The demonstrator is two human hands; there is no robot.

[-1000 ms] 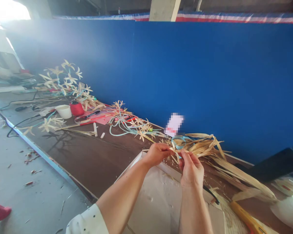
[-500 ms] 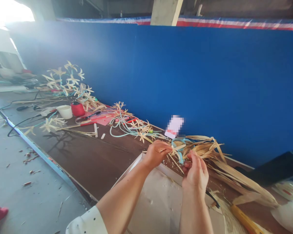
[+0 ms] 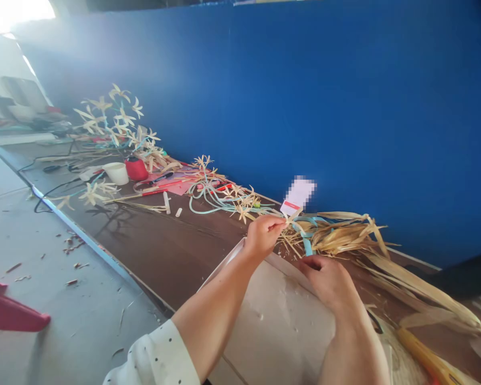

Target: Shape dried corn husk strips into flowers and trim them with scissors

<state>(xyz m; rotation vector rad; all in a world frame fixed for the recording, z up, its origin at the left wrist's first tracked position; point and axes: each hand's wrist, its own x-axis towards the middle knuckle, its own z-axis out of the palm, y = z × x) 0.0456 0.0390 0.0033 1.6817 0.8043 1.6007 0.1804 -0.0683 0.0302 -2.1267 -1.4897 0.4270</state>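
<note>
Facing a blue wall (image 3: 344, 107) beyond the left hand (image 3: 263, 233) and right hand (image 3: 331, 278). Working over a brown table (image 3: 184, 240), stretching well left of both hands. Reaching across a white box (image 3: 272, 315), just nearer than both hands. Seeing husks (image 3: 340, 236) just beyond the right hand and a flower bunch (image 3: 124, 117) well left of both. Pinching a flower (image 3: 294, 216) in the left hand's fingertips, just beside the husks. Curling the right hand's fingers at the lower end of a blue strip (image 3: 308, 246); cannot tell whether gripping it.

No lettering can be read; the white card (image 3: 299, 194) before the blue partition (image 3: 356, 107) is pixelated.
</note>
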